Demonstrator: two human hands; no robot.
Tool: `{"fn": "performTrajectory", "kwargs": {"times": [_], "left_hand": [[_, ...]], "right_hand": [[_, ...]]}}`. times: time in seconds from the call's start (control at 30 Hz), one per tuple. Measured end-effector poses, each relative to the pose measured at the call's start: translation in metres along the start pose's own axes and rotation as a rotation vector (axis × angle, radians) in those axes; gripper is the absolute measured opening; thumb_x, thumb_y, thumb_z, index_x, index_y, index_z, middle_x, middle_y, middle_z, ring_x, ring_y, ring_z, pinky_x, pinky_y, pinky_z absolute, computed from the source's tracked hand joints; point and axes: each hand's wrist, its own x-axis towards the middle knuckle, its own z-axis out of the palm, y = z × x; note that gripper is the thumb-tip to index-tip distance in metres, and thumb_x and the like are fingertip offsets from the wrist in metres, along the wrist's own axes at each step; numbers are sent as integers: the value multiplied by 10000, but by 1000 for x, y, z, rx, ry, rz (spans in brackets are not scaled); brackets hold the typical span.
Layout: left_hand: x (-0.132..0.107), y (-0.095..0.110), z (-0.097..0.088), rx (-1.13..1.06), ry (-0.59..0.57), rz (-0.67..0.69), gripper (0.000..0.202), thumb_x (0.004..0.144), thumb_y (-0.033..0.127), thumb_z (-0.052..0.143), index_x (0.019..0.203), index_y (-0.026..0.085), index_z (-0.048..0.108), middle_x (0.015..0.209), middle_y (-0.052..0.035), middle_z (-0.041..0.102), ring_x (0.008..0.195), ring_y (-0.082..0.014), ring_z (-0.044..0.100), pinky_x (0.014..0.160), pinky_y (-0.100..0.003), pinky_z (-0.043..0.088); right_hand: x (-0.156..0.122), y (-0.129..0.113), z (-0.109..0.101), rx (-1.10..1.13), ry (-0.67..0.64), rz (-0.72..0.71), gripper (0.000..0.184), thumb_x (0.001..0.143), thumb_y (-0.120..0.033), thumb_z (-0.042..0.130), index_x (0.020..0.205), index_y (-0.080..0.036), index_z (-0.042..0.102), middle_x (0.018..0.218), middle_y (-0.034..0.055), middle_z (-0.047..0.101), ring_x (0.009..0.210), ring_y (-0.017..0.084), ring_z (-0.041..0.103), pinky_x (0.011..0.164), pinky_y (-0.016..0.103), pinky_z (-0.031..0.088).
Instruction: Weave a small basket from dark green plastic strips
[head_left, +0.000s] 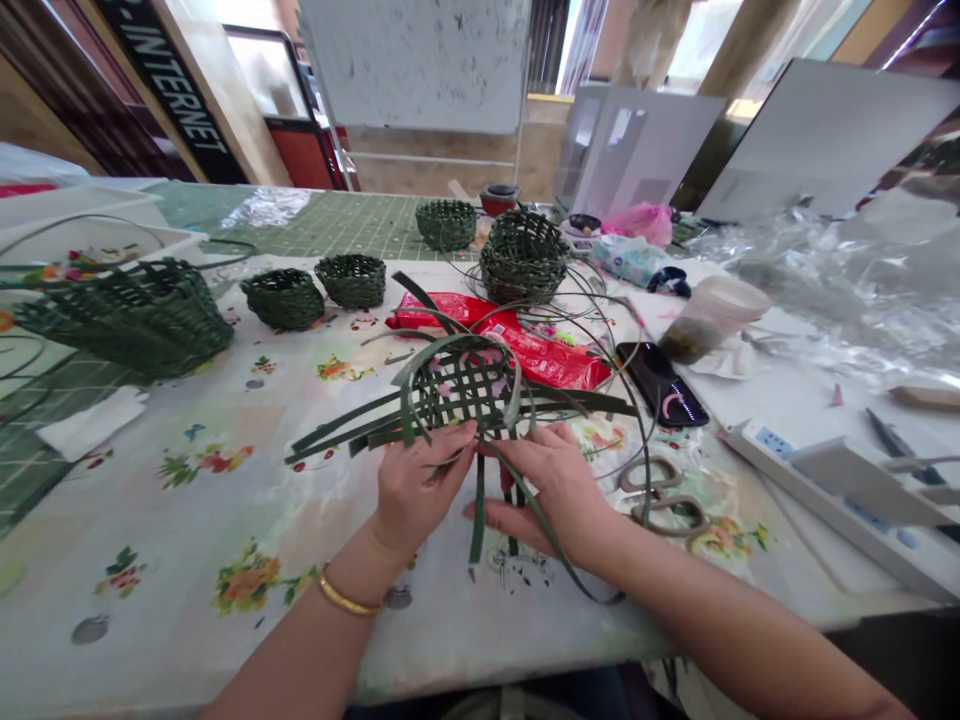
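A flat woven mat of dark green strips [457, 390] lies on the floral tablecloth [225, 500], loose strip ends fanning out left, right and toward me. My left hand [420, 485], with a gold bangle on the wrist, pinches the near edge of the weave, fingers closed on strips. My right hand [551, 490] is beside it, fingers curled around a green strip that runs down toward the table's front edge.
Several finished green baskets [521, 258] stand behind and to the left. A red plastic bag [540, 355], a black phone [664, 385], scissors [660, 495], a plastic cup [709, 320] and a white power strip [810, 470] lie to the right.
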Motion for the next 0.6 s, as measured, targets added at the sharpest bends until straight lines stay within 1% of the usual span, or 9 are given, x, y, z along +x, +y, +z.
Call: {"fn": "performTrajectory", "kwargs": {"times": [0.07, 0.1, 0.17, 0.23, 0.3, 0.4, 0.47, 0.5, 0.6], "left_hand": [[2, 3, 1, -54, 2, -68, 107, 757, 138, 611, 847, 149, 667, 831, -49, 729, 745, -154, 686, 697, -247, 551], [3, 4, 2, -83, 3, -114, 93, 755, 147, 615, 825, 148, 675, 808, -45, 730, 721, -153, 687, 685, -240, 553], [4, 6, 2, -154, -24, -244, 81, 755, 174, 619, 793, 151, 686, 743, -29, 728, 650, -145, 685, 638, -223, 554], [5, 7, 3, -238, -81, -399, 88, 756, 207, 620, 770, 158, 692, 661, -7, 716, 568, -136, 672, 573, -207, 545], [5, 7, 2, -312, -150, -525, 96, 751, 229, 624, 757, 166, 696, 587, 12, 695, 509, -136, 657, 515, -201, 528], [6, 4, 2, -435, -279, -633, 94, 743, 226, 618, 755, 171, 692, 569, 20, 681, 452, -141, 636, 435, -204, 500], [6, 2, 1, -501, -410, -649, 96, 752, 213, 597, 745, 174, 685, 580, 20, 676, 420, -133, 617, 403, -202, 482], [7, 1, 1, -506, -482, -623, 108, 762, 206, 581, 740, 176, 683, 583, 20, 671, 411, -124, 608, 401, -197, 475], [8, -3, -1, -411, -659, -414, 162, 794, 204, 534, 725, 183, 679, 591, 9, 654, 440, -108, 596, 442, -189, 460]], "right_hand": [[2, 2, 3, -42, 79, -7, 196, 796, -359, 573, 919, -222, 641, 623, 0, 621, 667, 170, 504, 730, 343, 306], [3, 3, 3, -56, 121, -8, 155, 818, -328, 545, 872, -230, 653, 600, -4, 613, 660, 163, 505, 746, 344, 305], [6, 7, 4, -65, 200, -1, 146, 829, -293, 529, 816, -231, 660, 646, 7, 634, 699, 164, 527, 781, 347, 317], [9, 11, 3, -17, 248, 3, 140, 823, -256, 523, 840, -220, 658, 763, 28, 665, 764, 171, 553, 785, 332, 360], [12, 16, 1, 87, 241, -4, 196, 821, -189, 483, 928, -210, 645, 874, 43, 674, 804, 164, 577, 757, 299, 414], [14, 25, 1, 242, 148, -5, 289, 812, -119, 424, 990, -209, 634, 950, 49, 671, 840, 151, 606, 750, 272, 459], [14, 32, 3, 315, 106, 25, 261, 820, -133, 430, 939, -206, 651, 983, 56, 662, 870, 155, 613, 764, 272, 468], [13, 35, 4, 343, 99, 59, 234, 822, -152, 448, 916, -204, 656, 991, 57, 658, 877, 159, 614, 762, 272, 471], [12, 41, 10, 409, 68, 259, 153, 794, -231, 533, 876, -208, 659, 875, 37, 667, 756, 161, 625, 649, 253, 482]]}}
